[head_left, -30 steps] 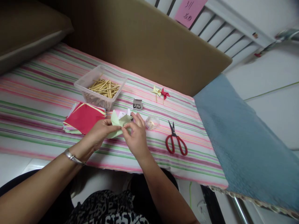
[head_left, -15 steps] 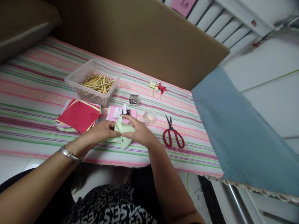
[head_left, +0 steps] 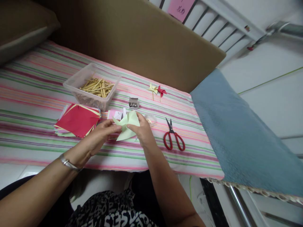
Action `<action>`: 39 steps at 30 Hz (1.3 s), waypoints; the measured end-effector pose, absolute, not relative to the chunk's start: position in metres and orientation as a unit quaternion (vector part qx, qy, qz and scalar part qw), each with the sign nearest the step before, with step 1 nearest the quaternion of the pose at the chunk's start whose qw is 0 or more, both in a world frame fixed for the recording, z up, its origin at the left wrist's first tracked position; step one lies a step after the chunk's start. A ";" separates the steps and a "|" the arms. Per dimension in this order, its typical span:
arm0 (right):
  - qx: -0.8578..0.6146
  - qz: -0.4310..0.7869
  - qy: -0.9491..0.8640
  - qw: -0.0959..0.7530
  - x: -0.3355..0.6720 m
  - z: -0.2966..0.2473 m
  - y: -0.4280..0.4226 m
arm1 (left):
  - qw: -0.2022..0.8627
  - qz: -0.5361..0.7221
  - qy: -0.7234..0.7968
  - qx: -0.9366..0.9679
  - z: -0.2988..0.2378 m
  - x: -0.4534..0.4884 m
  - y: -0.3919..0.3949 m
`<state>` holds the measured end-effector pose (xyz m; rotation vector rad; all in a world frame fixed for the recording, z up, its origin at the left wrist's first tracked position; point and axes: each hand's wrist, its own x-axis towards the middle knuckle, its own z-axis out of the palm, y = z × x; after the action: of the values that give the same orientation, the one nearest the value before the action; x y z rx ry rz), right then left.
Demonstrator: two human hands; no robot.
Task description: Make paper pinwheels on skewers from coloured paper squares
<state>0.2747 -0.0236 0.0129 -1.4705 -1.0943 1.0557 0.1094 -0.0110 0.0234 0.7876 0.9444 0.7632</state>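
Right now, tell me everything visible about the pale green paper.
The pale green paper looks thin and matte, with pointed corners and a raised fold near its upper middle. It is tilted over the striped cloth, held in the right hand, whose thumb lies on its face. The left hand's thumb touches its left part; any grip behind is hidden.

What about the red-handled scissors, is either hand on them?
No, the scissors lie apart on the striped cloth, while the left hand and right hand hold light green paper.
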 end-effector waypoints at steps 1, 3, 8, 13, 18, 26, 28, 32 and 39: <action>-0.606 0.424 -0.444 0.505 0.271 0.012 -0.024 | 0.752 0.360 0.426 0.350 0.022 0.112 -0.013; -0.601 0.409 -0.442 0.525 0.262 0.010 -0.026 | 0.753 0.388 0.420 0.325 0.017 0.118 -0.015; -0.583 0.427 -0.428 0.543 0.247 0.006 -0.030 | 0.749 0.422 0.430 0.276 0.010 0.124 -0.014; -0.570 0.438 -0.410 0.561 0.244 0.004 -0.029 | 0.746 0.438 0.421 0.272 0.011 0.122 -0.013; -0.549 0.512 -0.401 0.525 0.250 0.006 -0.029 | 0.735 0.426 0.444 0.285 0.010 0.115 -0.006; -0.569 0.140 -0.661 0.468 0.254 0.015 -0.043 | 0.708 0.428 0.480 0.291 0.013 0.089 0.012; -0.533 0.081 -0.727 0.425 0.251 0.017 -0.046 | 0.706 0.431 0.484 0.286 0.018 0.085 0.013; -0.498 0.044 -0.782 0.372 0.249 0.014 -0.046 | 0.696 0.438 0.495 0.281 0.025 0.081 0.013; -0.504 0.050 -0.783 0.362 0.248 0.008 -0.043 | 0.699 0.436 0.491 0.282 0.027 0.077 0.014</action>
<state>0.2480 -0.0427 0.0077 -1.2974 -2.0165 0.1291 0.0774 0.0137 0.0270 0.6274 1.0948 0.9722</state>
